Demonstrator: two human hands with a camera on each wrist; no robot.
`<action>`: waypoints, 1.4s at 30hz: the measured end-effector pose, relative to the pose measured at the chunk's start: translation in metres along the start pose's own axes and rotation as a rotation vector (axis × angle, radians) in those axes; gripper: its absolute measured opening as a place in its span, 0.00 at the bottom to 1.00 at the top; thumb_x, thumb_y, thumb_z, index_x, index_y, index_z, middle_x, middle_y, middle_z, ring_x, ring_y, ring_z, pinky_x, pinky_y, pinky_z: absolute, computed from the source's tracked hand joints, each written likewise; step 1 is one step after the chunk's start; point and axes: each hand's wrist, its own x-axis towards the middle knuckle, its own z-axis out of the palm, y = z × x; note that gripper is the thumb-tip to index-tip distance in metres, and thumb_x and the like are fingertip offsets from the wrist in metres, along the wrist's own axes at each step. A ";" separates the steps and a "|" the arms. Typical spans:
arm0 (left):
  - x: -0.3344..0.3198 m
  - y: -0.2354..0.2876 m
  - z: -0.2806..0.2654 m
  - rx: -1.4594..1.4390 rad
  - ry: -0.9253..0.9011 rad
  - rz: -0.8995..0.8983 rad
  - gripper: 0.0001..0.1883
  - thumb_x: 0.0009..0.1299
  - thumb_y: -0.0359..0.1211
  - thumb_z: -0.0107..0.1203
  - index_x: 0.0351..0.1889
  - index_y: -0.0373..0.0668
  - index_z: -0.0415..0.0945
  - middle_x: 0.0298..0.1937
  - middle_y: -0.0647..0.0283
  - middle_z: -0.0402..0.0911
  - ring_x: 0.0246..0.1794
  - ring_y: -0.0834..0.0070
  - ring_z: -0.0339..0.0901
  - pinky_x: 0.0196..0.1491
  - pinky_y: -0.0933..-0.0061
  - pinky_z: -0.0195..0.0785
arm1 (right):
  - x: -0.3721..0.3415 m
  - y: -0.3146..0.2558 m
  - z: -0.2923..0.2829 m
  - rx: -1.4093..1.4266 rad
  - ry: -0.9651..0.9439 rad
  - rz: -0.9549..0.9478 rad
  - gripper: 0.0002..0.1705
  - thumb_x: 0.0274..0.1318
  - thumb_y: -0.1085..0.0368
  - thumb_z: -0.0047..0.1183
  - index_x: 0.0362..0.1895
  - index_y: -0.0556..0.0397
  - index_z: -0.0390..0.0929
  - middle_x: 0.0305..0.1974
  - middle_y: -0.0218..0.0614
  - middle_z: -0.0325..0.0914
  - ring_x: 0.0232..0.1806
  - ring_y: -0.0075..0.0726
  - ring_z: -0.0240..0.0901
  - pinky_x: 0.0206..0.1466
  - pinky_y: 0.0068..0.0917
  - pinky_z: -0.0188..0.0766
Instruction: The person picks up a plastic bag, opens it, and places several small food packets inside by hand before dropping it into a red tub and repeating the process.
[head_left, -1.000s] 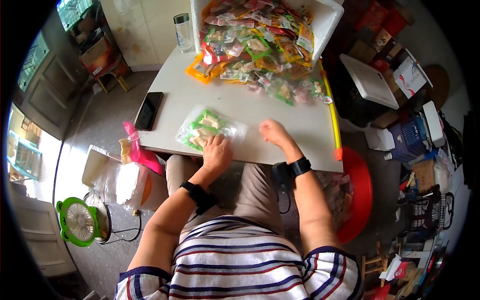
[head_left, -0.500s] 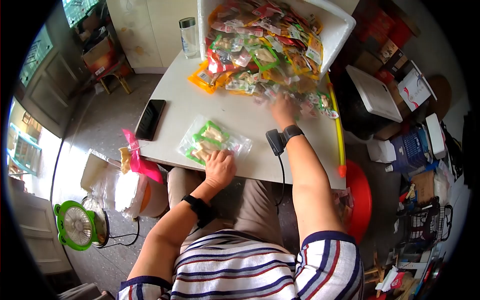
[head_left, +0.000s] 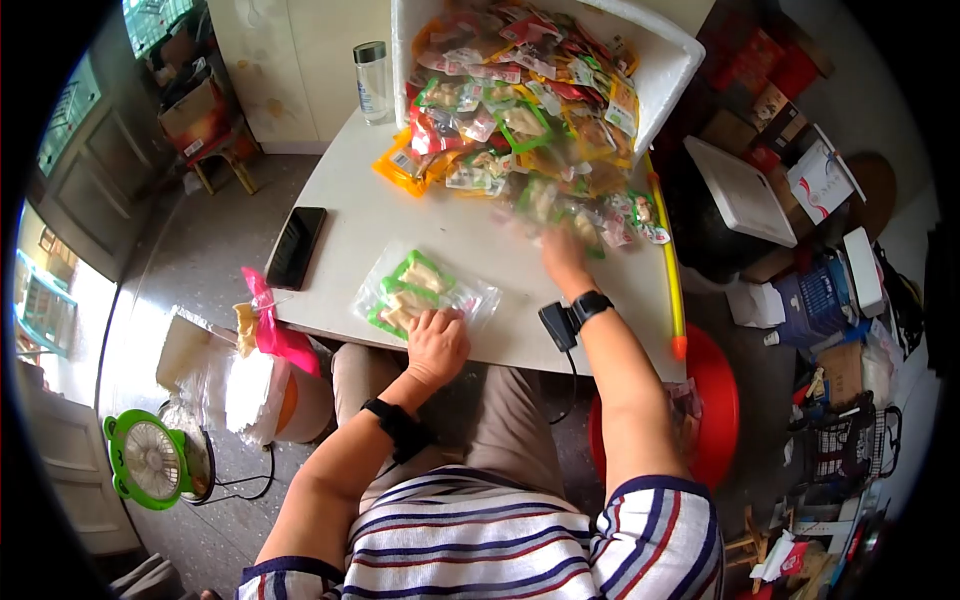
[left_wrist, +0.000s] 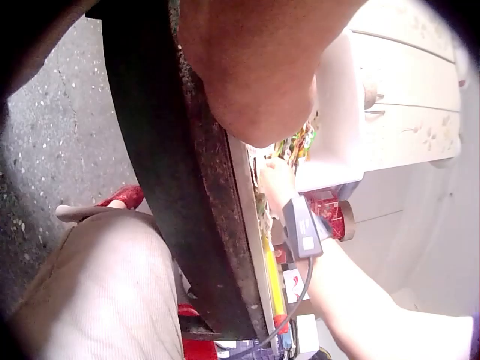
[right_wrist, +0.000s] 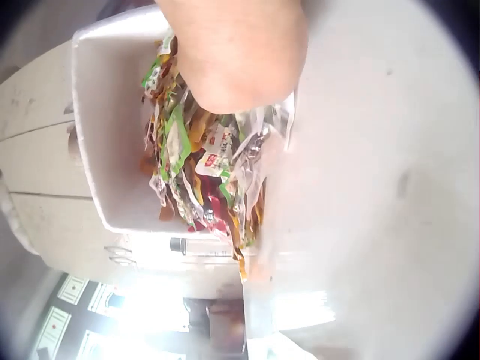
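Note:
A clear plastic bag (head_left: 470, 300) lies near the table's front edge, with green-edged snack packets (head_left: 410, 290) showing through it. My left hand (head_left: 438, 347) grips the near edge of this bag, its fingers curled over the plastic. Farther forward, my right hand (head_left: 565, 258) is at the front of a heap of snack packets (head_left: 520, 120) and pinches a clear, green-marked packet (head_left: 540, 200) that looks blurred. The right wrist view has shiny clear plastic (right_wrist: 281, 120) beside that hand, whose fingertips are hidden.
The heap spills from a white foam box (head_left: 665, 60) tipped towards me. A glass bottle (head_left: 370, 85) and a phone (head_left: 296, 248) stand and lie at the left. Along the right edge runs a yellow stick (head_left: 668, 260); below it is a red basin (head_left: 715, 410).
From near the table's front, my right hand reached forward to the heap, then drew slightly back with packets shifting at its fingers. My left hand has stayed on the bag.

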 end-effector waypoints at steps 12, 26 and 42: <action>-0.003 -0.002 0.004 -0.013 0.015 0.006 0.10 0.47 0.31 0.48 0.29 0.44 0.70 0.34 0.65 0.69 0.35 0.66 0.65 0.36 0.66 0.56 | -0.077 -0.037 -0.078 0.241 -0.277 0.006 0.12 0.35 0.58 0.52 0.26 0.51 0.69 0.30 0.36 0.70 0.38 0.42 0.64 0.37 0.41 0.58; -0.006 -0.001 0.008 0.003 0.025 -0.006 0.08 0.46 0.32 0.48 0.26 0.46 0.69 0.31 0.66 0.68 0.32 0.66 0.64 0.34 0.65 0.56 | -0.042 -0.047 -0.027 0.284 -0.227 0.523 0.33 0.32 0.55 0.54 0.47 0.53 0.60 0.45 0.49 0.62 0.48 0.52 0.58 0.46 0.39 0.60; 0.003 0.023 -0.026 -0.150 -0.084 -0.087 0.19 0.51 0.37 0.53 0.40 0.41 0.67 0.37 0.59 0.70 0.38 0.62 0.66 0.40 0.65 0.59 | -0.090 -0.055 -0.077 1.965 -0.102 0.903 0.08 0.45 0.74 0.43 0.34 0.59 0.64 0.29 0.37 0.70 0.28 0.32 0.69 0.30 0.28 0.71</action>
